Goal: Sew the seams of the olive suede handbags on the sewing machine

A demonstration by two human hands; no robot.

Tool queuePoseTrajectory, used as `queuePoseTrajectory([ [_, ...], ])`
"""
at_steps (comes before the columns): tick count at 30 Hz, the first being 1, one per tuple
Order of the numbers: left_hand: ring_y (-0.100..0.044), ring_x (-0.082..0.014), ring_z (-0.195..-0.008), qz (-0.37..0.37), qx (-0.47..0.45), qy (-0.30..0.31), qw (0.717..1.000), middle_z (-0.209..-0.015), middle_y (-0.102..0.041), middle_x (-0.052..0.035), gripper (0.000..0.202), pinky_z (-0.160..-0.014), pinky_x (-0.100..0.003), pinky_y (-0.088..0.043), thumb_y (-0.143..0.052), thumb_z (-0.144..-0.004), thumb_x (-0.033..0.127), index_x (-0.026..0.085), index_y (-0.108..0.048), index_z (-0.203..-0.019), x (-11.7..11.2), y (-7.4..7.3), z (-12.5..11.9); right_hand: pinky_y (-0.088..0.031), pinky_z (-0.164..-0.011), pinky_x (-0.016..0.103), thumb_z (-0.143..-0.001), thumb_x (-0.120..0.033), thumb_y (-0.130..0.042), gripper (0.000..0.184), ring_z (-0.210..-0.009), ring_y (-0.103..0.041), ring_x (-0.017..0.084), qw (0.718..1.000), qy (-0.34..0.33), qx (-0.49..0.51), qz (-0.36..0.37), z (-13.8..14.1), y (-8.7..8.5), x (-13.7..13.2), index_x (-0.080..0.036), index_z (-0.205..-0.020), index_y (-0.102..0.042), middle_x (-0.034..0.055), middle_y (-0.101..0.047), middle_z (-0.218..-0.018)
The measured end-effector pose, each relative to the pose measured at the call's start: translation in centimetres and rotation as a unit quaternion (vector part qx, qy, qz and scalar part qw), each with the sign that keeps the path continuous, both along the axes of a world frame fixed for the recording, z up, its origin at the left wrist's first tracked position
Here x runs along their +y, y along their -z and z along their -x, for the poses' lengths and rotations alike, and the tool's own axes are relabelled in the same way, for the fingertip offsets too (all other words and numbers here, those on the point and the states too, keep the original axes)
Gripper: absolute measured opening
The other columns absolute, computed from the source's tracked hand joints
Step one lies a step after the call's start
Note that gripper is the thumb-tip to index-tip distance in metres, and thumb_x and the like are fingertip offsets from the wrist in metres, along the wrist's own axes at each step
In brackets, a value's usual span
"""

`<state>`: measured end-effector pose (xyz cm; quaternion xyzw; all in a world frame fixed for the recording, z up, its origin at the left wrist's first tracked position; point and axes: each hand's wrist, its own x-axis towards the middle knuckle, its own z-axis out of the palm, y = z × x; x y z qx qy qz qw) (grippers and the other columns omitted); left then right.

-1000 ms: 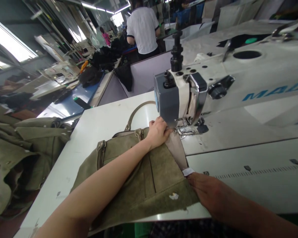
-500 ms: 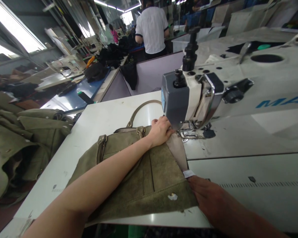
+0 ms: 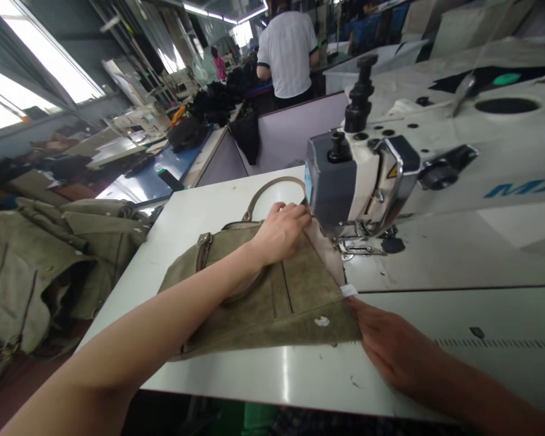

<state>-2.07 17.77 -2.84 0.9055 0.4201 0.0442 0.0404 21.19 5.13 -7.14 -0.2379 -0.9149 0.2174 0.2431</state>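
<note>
An olive-green handbag (image 3: pixel 254 303) lies on the white sewing table, its right edge beside the needle area of a sewing machine (image 3: pixel 358 188). My left hand (image 3: pixel 285 231) rests over the bag's upper right edge, fingers curled on the fabric close to the machine head. At the lower right corner, my right hand (image 3: pixel 384 333) is closed on the bag's edge, near a small white tag (image 3: pixel 349 290). Pale lining (image 3: pixel 324 248) shows along that edge. A looped handle (image 3: pixel 272 184) arches behind my left hand, and a pale patch marks the bag's lower front.
More olive bags (image 3: pixel 49 260) are piled at the left of the table. Beyond stand a blue-topped workbench (image 3: pixel 140 175) with another sewing machine (image 3: pixel 140 121) and dark fabric. A person in a white shirt (image 3: pixel 288 54) stands behind the low partition (image 3: pixel 290 133).
The bag's lower edge and my right hand have moved up and away from the table's front edge. My left hand has slid slightly left relative to the machine. The view has shifted a little.
</note>
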Motion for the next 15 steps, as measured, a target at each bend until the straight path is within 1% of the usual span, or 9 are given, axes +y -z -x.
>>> queuePoseTrajectory([
  [2,-0.046,-0.0252,-0.12,0.015,0.031,0.066,0.997,-0.124,-0.054,-0.008,0.051,-0.104,-0.045,-0.03,-0.044,-0.072,0.005,0.022,-0.054,-0.119,-1.4,-0.4,1.1,-0.039,-0.107,0.041,-0.088,-0.006,-0.034,0.045,-0.126,-0.048,0.025,0.999,0.003,0.005,0.039,0.2,-0.7,-0.2,-0.007,-0.129,-0.052,0.018,-0.057,-0.129],
  [4,-0.043,-0.0244,-0.124,0.014,0.052,0.096,0.994,-0.13,-0.05,-0.0068,0.054,-0.108,-0.046,-0.025,-0.045,-0.069,0.004,0.025,-0.055,-0.118,-1.6,-0.4,1.5,-0.039,-0.107,0.042,-0.087,-0.005,-0.034,0.045,-0.126,-0.048,0.025,0.998,-0.001,0.005,0.056,0.4,-1.2,-0.3,-0.007,-0.129,-0.052,0.0187,-0.057,-0.128],
  [6,-0.042,-0.0256,-0.125,0.009,0.077,0.126,0.989,-0.129,-0.051,-0.0073,0.047,-0.111,-0.047,-0.019,-0.048,-0.064,0.006,0.022,-0.06,-0.107,-0.7,-0.6,1.3,-0.039,-0.107,0.043,-0.086,-0.003,-0.033,0.046,-0.126,-0.048,0.025,0.999,-0.007,0.001,0.046,0.5,-1.4,-0.4,-0.006,-0.128,-0.052,0.0194,-0.058,-0.127],
  [8,-0.048,-0.0263,-0.12,0.031,0.118,0.158,0.98,-0.122,-0.056,-0.0074,0.039,-0.112,-0.044,-0.018,-0.051,-0.059,0.009,0.02,-0.063,-0.095,0.6,-1.6,0.9,-0.039,-0.106,0.046,-0.086,-0.002,-0.033,0.047,-0.125,-0.049,0.026,1.0,-0.007,-0.005,0.028,0.5,-1.2,-0.5,-0.005,-0.128,-0.053,0.0197,-0.058,-0.127],
  [10,-0.056,-0.027,-0.107,0.056,0.16,0.159,0.973,-0.105,-0.064,-0.0075,0.035,-0.107,-0.042,-0.027,-0.051,-0.057,0.013,0.02,-0.064,-0.088,0.8,-4.0,0.9,-0.04,-0.105,0.046,-0.084,-0.002,-0.034,0.048,-0.123,-0.051,0.026,1.0,-0.005,-0.009,0.011,0.3,-0.7,-0.7,-0.005,-0.128,-0.053,0.0194,-0.059,-0.127],
  [11,-0.059,-0.0276,-0.098,0.061,0.178,0.146,0.971,-0.091,-0.066,-0.0073,0.031,-0.102,-0.041,-0.033,-0.05,-0.056,0.014,0.02,-0.063,-0.084,0.2,-5.6,1.1,-0.04,-0.105,0.045,-0.083,-0.002,-0.035,0.049,-0.122,-0.052,0.025,1.0,-0.002,-0.01,0.005,0.3,-0.4,-0.8,-0.005,-0.129,-0.052,0.0191,-0.058,-0.127],
  [12,-0.061,-0.0279,-0.087,0.069,0.193,0.129,0.97,-0.076,-0.065,-0.0065,0.026,-0.094,-0.041,-0.039,-0.05,-0.056,0.015,0.021,-0.062,-0.078,-1.1,-7.4,1.4,-0.04,-0.106,0.044,-0.081,-0.002,-0.035,0.051,-0.123,-0.051,0.025,1.0,0.001,-0.008,-0.001,0.2,-0.2,-0.9,-0.005,-0.13,-0.052,0.0185,-0.057,-0.129],
  [14,-0.057,-0.0254,-0.063,0.109,0.196,0.094,0.97,-0.052,-0.053,-0.0029,0.015,-0.075,-0.039,-0.044,-0.049,-0.056,0.018,0.023,-0.058,-0.067,-5.5,-10.6,1.9,-0.039,-0.106,0.042,-0.078,-0.001,-0.035,0.054,-0.124,-0.05,0.023,1.0,0.004,-0.001,-0.002,0.1,0.1,-0.8,-0.006,-0.13,-0.052,0.0164,-0.056,-0.131],
  [15,-0.052,-0.0227,-0.053,0.17,0.182,0.081,0.965,-0.047,-0.048,-0.0004,0.012,-0.068,-0.038,-0.044,-0.05,-0.057,0.02,0.025,-0.057,-0.065,-8.3,-11.8,1.9,-0.039,-0.106,0.042,-0.078,0.0,-0.034,0.055,-0.125,-0.049,0.022,1.0,0.008,0.004,0.004,0.1,0.1,-0.7,-0.007,-0.13,-0.052,0.0153,-0.056,-0.131],
])
